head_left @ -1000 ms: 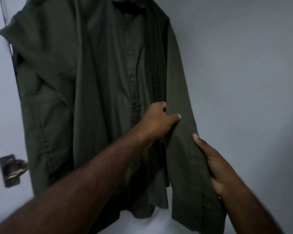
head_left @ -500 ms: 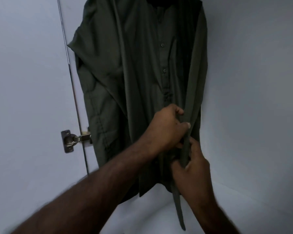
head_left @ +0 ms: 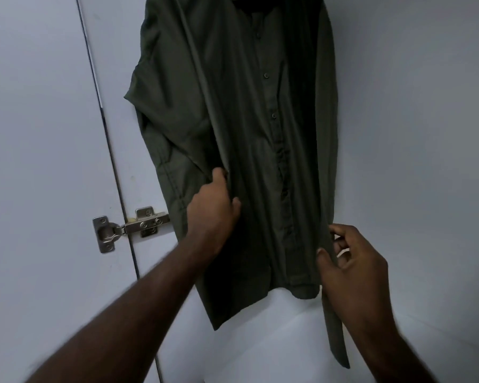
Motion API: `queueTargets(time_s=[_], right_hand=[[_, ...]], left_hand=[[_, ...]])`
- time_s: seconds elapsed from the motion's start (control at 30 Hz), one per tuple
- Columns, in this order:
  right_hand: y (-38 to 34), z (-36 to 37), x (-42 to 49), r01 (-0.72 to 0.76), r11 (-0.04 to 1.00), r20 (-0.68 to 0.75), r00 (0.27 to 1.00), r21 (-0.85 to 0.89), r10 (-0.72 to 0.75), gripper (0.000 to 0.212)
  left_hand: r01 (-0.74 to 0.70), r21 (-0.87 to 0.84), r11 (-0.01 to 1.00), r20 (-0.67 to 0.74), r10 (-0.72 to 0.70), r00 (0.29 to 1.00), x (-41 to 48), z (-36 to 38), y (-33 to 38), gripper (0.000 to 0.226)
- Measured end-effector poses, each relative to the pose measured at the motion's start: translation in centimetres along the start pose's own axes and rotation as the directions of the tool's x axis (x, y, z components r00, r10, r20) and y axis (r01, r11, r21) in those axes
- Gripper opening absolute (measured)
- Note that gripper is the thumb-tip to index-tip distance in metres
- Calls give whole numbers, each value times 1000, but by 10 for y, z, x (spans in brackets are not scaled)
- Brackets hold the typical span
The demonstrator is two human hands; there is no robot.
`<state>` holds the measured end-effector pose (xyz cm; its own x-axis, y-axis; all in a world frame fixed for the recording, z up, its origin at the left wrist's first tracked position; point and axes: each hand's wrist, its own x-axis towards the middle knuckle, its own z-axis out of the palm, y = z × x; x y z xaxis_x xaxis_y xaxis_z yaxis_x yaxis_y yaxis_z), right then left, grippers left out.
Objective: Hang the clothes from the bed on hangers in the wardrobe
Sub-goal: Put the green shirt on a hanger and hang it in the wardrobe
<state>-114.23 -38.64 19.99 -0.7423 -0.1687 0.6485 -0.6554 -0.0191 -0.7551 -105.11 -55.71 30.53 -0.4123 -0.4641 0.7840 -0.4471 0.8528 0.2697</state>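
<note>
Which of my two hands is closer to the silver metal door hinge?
Your left hand, gripping a fold of the dark green button-up shirt right of the silver metal hinge; the right hand is at the shirt's opposite edge.
</note>
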Motion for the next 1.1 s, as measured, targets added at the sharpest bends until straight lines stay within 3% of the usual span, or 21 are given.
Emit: queueTargets(time_s=[0.17, 0.37, 0.43, 0.53, 0.6, 0.63, 0.7, 0.77, 0.83, 0.87, 0.9, 0.93, 1.0, 1.1], right_hand=[[6, -23, 13, -2, 1000, -40, 999, 6, 2, 32], [9, -12, 20, 31, 1000, -8, 999, -1, -31, 34], [10, -3, 22, 38, 999, 16, 999, -9, -38, 33], [6, 20, 22, 74, 997, 33, 997, 3, -74, 33], [8, 45, 28, 56, 998, 49, 997, 27, -57, 31], [11, 61, 33, 37, 999, 61, 997, 32, -39, 30], [20, 95, 44, 1, 999, 99, 995, 48, -5, 30], [28, 125, 51, -1, 995, 150, 989, 102, -14, 31], [35, 149, 55, -20, 983, 183, 983, 180, -13, 28], [39, 159, 56, -32, 978, 197, 980, 207, -9, 28], [42, 167, 56, -39, 972, 207, 978, 233, -10, 29], [46, 175, 56, -50, 967, 223, 975, 250, -7, 31], [53, 183, 56, -58, 966, 239, 971, 253, -4, 32], [53, 180, 63, -3, 947, 120, 992, 321, -37, 17]], left_hand=[[-237, 119, 964, 17, 237, 971, 13, 26, 60, 54], [-432, 264, 862, 328, 341, 881, 59, 75, 79, 73], [-520, 360, 775, 418, 365, 832, 77, 85, 67, 72], [-696, 501, 515, 544, 438, 716, 95, 90, 46, 64], [-720, 525, 454, 583, 425, 693, 101, 89, 33, 58], [-716, 509, 478, 582, 421, 696, 104, 88, 27, 54], [-650, 340, 679, 520, 440, 732, 108, 87, 17, 45], [-469, 6, 883, 296, 447, 844, 112, 86, 13, 39], [-394, -198, 898, -11, 400, 917, 115, 83, 15, 44], [-446, -162, 880, -118, 432, 894, 117, 81, 16, 50], [-533, -30, 845, -161, 523, 837, 118, 79, 18, 56], [-622, 157, 767, -108, 639, 762, 120, 79, 19, 60], [-734, 408, 543, 155, 751, 642, 122, 88, 17, 65], [-747, 538, 389, 385, 675, 629, 127, 107, 2, 71]])
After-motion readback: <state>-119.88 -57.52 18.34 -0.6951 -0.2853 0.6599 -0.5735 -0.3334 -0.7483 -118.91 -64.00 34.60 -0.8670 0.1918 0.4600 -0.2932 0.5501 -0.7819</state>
